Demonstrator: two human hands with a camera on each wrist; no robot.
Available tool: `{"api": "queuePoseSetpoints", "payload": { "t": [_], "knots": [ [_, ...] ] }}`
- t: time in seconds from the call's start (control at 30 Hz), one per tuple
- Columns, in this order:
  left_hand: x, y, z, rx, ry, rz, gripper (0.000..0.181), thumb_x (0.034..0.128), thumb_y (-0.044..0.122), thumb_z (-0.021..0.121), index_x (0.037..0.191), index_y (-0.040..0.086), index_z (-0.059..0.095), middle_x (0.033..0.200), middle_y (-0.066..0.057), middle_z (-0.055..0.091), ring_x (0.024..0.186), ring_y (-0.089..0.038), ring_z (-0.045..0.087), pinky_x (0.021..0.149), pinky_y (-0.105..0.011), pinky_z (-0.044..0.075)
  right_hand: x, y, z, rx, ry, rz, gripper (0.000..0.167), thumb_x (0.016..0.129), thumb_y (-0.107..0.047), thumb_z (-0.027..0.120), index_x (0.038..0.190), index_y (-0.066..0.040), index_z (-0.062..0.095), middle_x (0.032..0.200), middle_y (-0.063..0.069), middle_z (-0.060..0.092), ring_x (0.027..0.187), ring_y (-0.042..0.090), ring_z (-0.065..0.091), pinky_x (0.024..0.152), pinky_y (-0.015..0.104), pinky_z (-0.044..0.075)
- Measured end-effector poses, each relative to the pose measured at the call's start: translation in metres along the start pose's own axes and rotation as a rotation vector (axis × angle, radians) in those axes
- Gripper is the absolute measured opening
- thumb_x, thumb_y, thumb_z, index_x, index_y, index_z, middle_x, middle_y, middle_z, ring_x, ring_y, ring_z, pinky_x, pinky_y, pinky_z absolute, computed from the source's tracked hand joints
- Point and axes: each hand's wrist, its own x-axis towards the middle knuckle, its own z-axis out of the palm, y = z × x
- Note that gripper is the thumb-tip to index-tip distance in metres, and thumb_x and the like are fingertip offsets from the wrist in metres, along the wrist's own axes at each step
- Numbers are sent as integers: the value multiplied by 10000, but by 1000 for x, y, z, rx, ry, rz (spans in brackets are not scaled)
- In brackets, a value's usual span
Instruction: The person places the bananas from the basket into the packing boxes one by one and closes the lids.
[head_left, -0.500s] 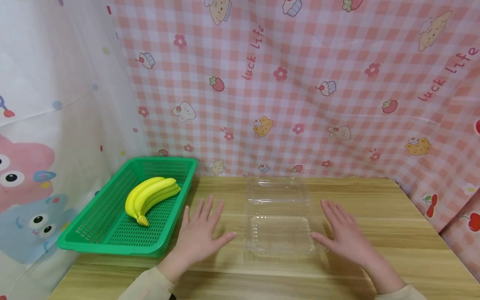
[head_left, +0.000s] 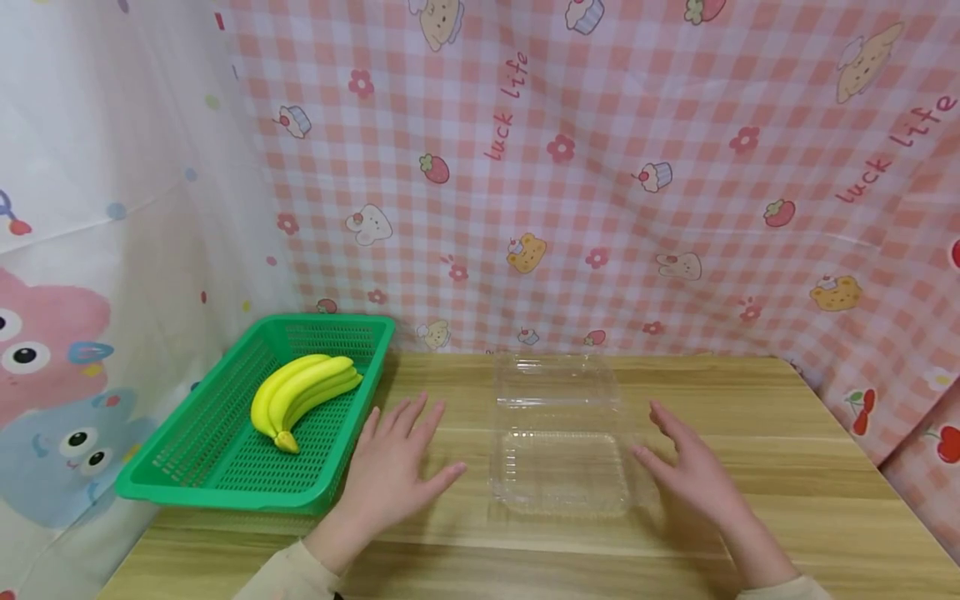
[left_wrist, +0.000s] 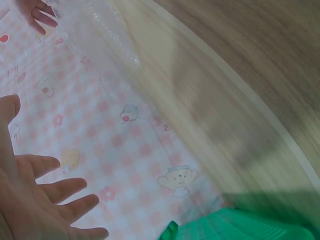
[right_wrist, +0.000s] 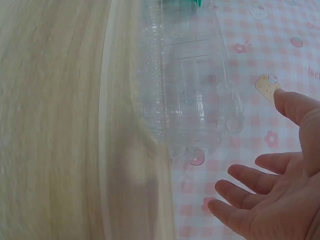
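My left hand [head_left: 393, 462] hovers over the table between the green basket and the clear box, fingers spread, holding nothing. To the right of the box is my right hand [head_left: 693, 471], its fingers extended and its palm turned toward the box, also holding nothing. The clear plastic box [head_left: 562, 471] stands with its lid [head_left: 555, 382] folded back toward the curtain. In the right wrist view the box [right_wrist: 187, 85] lies apart from the fingertips. A bunch of yellow bananas [head_left: 303, 396] lies inside the green plastic basket [head_left: 225, 498] at the left.
The wooden table [head_left: 555, 558] ends at a pink checked curtain [head_left: 570, 208] behind and to the right. A white patterned curtain [head_left: 165, 233] hangs at the left, close to the basket. In the left wrist view the basket's edge [left_wrist: 240, 227] shows at the bottom.
My right hand has turned more onto its side, with its thumb shifted slightly right, away from the box. The left hand has shifted only slightly. Box, basket and bananas stay put.
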Motion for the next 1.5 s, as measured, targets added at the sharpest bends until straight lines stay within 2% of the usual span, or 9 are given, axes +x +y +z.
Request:
{"api": "queuePoseSetpoints", "payload": {
  "t": [0.2, 0.43, 0.57, 0.7, 0.87, 0.93, 1.17, 1.5],
  "knots": [
    [-1, -5, -4, 32, 92, 45, 773, 834, 620, 665, 1421, 133, 539, 1380, -143, 555, 1262, -362, 498, 1106, -620, 258, 1, 3, 3, 130, 16, 77, 723, 990, -287, 620, 1506, 85, 278, 1445, 336, 406, 1311, 488, 414, 1043, 611, 368],
    [0, -12, -17, 27, 203, 117, 695, 822, 560, 694, 1345, 110, 606, 1277, -132, 619, 1157, -352, 544, 1045, -582, 359, 2, 5, 5, 170, 6, 168, 677, 1007, -296, 592, 1505, 64, 307, 1401, 319, 470, 1231, 463, 510, 989, 540, 458],
    [1, -19, -24, 21, 262, 151, 671, 817, 533, 692, 1320, 94, 626, 1232, -124, 642, 1112, -345, 562, 995, -551, 405, 3, 6, 6, 203, -4, 203, 640, 1014, -262, 581, 1488, 82, 324, 1372, 305, 507, 1213, 414, 532, 935, 355, 500],
    [1, -25, -32, 26, 285, 143, 654, 827, 530, 677, 1307, 87, 636, 1202, -112, 658, 1067, -347, 582, 949, -538, 437, 4, 8, 7, 238, -3, 221, 601, 1013, -210, 581, 1468, 104, 344, 1330, 308, 541, 1165, 364, 567, 831, 185, 484],
    [0, -33, -40, 27, 310, 118, 645, 851, 531, 650, 1309, 78, 634, 1163, -131, 672, 1036, -364, 597, 900, -538, 457, 5, 8, 9, 339, 4, 252, 570, 1007, -146, 579, 1456, 119, 347, 1305, 328, 545, 972, 68, 600, 782, 232, 541],
    [-1, -37, -43, 25, 320, 111, 643, 858, 532, 638, 1309, 74, 634, 1151, -140, 675, 1031, -369, 600, 894, -542, 457, 5, 7, 9, 372, -1, 270, 567, 1008, -133, 572, 1458, 122, 338, 1307, 334, 540, 927, 7, 576, 772, 252, 556],
    [-1, -50, -52, 26, 382, 135, 601, 812, 458, 696, 1249, 47, 666, 1094, -166, 680, 971, -386, 617, 840, -551, 470, 8, 10, 10, 395, -41, 292, 568, 1013, -119, 560, 1454, 144, 318, 1276, 321, 556, 958, 134, 604, 754, 252, 560],
    [-1, -66, -68, 27, 424, 124, 536, 795, 386, 734, 1217, 58, 679, 1113, -163, 690, 973, -387, 633, 827, -557, 478, 11, 14, 10, 499, -70, 299, 555, 984, -30, 571, 1422, 191, 312, 1115, 232, 611, 811, 97, 580, 676, 255, 560]
  ]
}}
